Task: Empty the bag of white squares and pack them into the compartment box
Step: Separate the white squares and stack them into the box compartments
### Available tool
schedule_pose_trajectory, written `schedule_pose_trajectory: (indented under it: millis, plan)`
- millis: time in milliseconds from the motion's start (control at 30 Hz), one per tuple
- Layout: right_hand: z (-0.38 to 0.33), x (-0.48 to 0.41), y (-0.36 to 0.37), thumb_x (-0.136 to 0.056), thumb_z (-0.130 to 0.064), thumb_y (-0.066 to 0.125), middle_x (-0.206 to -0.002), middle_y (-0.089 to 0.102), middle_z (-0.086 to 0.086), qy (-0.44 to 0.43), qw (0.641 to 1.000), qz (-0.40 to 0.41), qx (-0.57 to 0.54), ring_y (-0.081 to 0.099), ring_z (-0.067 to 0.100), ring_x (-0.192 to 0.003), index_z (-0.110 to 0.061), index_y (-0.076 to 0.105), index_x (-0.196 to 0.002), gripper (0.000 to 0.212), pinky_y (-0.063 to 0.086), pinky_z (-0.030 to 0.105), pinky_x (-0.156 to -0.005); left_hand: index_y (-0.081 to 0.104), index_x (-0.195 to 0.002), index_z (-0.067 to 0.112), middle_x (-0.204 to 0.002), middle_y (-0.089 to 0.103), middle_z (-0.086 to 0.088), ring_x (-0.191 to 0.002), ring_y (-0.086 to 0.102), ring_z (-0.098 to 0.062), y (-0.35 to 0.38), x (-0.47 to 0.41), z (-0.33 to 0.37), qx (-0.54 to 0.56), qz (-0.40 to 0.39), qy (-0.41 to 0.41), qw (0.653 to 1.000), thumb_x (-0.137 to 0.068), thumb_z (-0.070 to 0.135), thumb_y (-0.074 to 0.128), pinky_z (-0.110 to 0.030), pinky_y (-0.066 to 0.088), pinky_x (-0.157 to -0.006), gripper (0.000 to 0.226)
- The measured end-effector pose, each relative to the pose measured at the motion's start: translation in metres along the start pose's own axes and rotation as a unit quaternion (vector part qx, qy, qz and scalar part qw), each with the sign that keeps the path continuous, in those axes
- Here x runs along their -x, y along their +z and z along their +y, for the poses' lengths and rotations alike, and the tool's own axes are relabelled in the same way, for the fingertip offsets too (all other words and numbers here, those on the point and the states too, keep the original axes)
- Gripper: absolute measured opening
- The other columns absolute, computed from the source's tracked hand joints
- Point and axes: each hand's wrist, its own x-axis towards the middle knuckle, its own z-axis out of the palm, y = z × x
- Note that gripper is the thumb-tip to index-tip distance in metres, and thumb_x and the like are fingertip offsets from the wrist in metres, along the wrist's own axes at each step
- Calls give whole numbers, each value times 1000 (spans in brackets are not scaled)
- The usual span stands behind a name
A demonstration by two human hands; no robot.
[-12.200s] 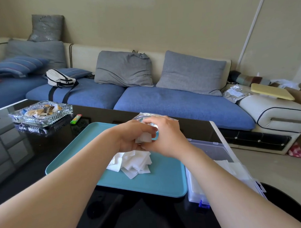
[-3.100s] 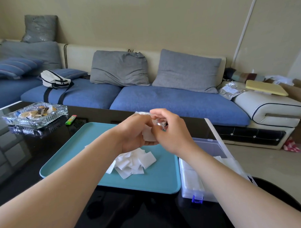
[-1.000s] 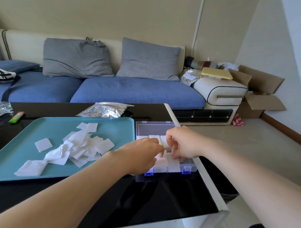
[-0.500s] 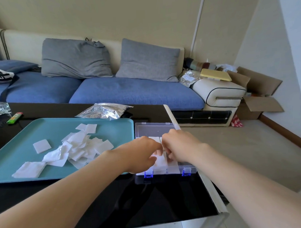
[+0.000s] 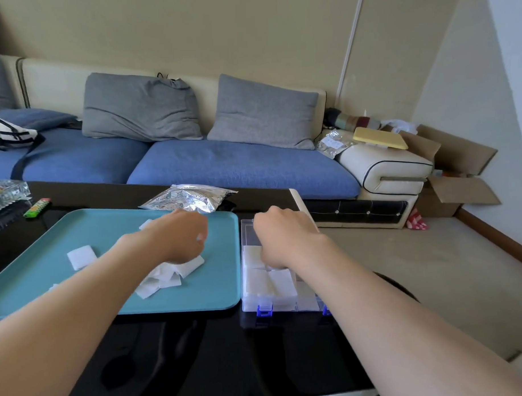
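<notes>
Home living room, blue sofa (image 5: pixel 193 167), cushions (image 5: pixel 141 108)

A glossy black surface (image 5: pixel 200 348) carries a teal tray (image 5: pixel 220 258), with a green lighter (image 5: pixel 37 207) and a glass ashtray (image 5: pixel 5 193) at its far left. Behind stands a blue sofa (image 5: pixel 238 166) with two grey cushions (image 5: pixel 139 107) (image 5: pixel 262 112) and a white strapped bag (image 5: pixel 6 134). On its cream armrest (image 5: pixel 386 169) lie a foil packet (image 5: pixel 333 143) and a yellow board (image 5: pixel 380 137), beside an open cardboard box (image 5: pixel 457 188).

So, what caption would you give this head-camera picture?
Left hand over the pile of white squares on a teal tray, right hand at the clear compartment box.
</notes>
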Motion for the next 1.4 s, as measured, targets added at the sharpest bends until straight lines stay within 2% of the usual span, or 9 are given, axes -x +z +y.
schedule_pose_trajectory:
  millis: [167,400,500,700,867,967,1200,1267,1400]
  plan:
    - [-39,-30,7,-87,-9,66,-100,51,6,-17,994,34,-104,55,34,-83,-12,64,-109,22,42,37,-73,57,-135,30,-148,49,2,-139,43,-23,3,-3,-38,-35,-58,-43,997,-96,14,57,-33,36,-110,42]
    - [-72,-72,29,-89,-13,65,-110,53,9,-22,986,-12,-167,61,36,-93,-13,68,-105,16,49,37,-76,56,-130,40,-132,51,6,-118,57,-23,8,-4,-63,17,-113,-89,989,-65,44,94,-42,51,-101,75]
    - [-81,-85,39,-90,-26,68,-99,48,7,-8,981,-80,-177,61,34,-89,-12,57,-82,19,42,33,-62,62,-120,40,-126,52,5,-115,59,-22,10,-6,-67,25,-109,-76,991,-66,38,95,-41,53,-98,63]
    - [-92,-92,45,-84,-48,77,-93,57,3,-21,977,-141,-161,56,23,-73,-18,54,-80,38,37,30,-55,67,-106,40,-116,51,10,-111,53,-16,14,-11,-76,53,-84,-56,994,-76,42,89,-37,51,-97,38]
    - [-92,-102,43,-84,-24,75,-81,63,8,-24,968,-132,-210,68,33,-79,-12,57,-73,24,49,34,-53,62,-130,18,-130,55,0,-129,49,-26,13,-21,-81,37,-41,-84,995,-97,35,65,-33,43,-98,38]
    - [-85,-104,44,-90,-9,56,-79,77,13,-20,942,-150,-299,79,27,-69,-7,72,-86,17,67,39,-70,59,-110,17,-135,56,-8,-122,52,-33,18,-24,-93,33,-18,-140,989,-93,46,59,-43,48,-99,33]
    - [-76,-99,49,-99,-2,40,-92,78,12,-30,924,-143,-352,79,22,-74,-8,55,-132,37,67,37,-69,42,-74,22,-80,48,2,-83,58,-29,23,-20,-99,73,-62,-181,979,-74,61,81,-41,48,-79,55]
    - [-72,-99,50,-98,-3,39,-95,77,11,-32,925,-136,-352,80,23,-75,-8,58,-120,29,67,42,-73,48,-77,20,-86,52,-1,-88,59,-29,19,-17,-97,67,-65,-169,981,-75,55,83,-40,47,-79,50]
    - [-67,-98,49,-86,-2,33,-104,70,13,-30,940,-105,-325,79,28,-74,-11,63,-100,35,65,49,-79,65,-117,15,-122,62,-4,-112,57,-28,18,-18,-96,49,-36,-139,988,-95,39,66,-40,51,-94,33]
